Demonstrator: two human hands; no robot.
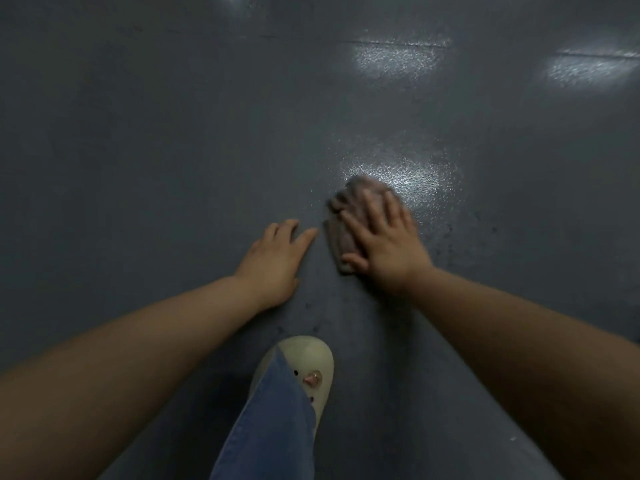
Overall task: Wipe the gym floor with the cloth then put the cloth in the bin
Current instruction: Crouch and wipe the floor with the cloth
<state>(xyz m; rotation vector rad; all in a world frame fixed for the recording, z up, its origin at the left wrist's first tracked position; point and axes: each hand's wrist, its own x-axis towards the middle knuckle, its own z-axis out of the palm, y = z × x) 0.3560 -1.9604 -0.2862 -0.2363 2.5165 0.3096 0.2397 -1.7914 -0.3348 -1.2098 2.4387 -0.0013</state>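
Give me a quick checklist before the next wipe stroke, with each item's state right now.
1. Right hand flat on the cloth: ok.
2. Cloth in contact with the floor: ok.
3. Left hand braced on the floor, apart from the cloth: ok.
4. Shoe clear of the cloth: ok.
5. Floor ahead free of obstacles: ok.
6. Bin located for the drop-off: cannot tell, none in view.

Blue jeans [270, 424], cream clog [308, 355]

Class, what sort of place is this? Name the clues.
Probably an indoor gym or sports hall: a dark speckled floor with seam lines, bright ceiling-light glare, and a right hand pressing a cloth on it.
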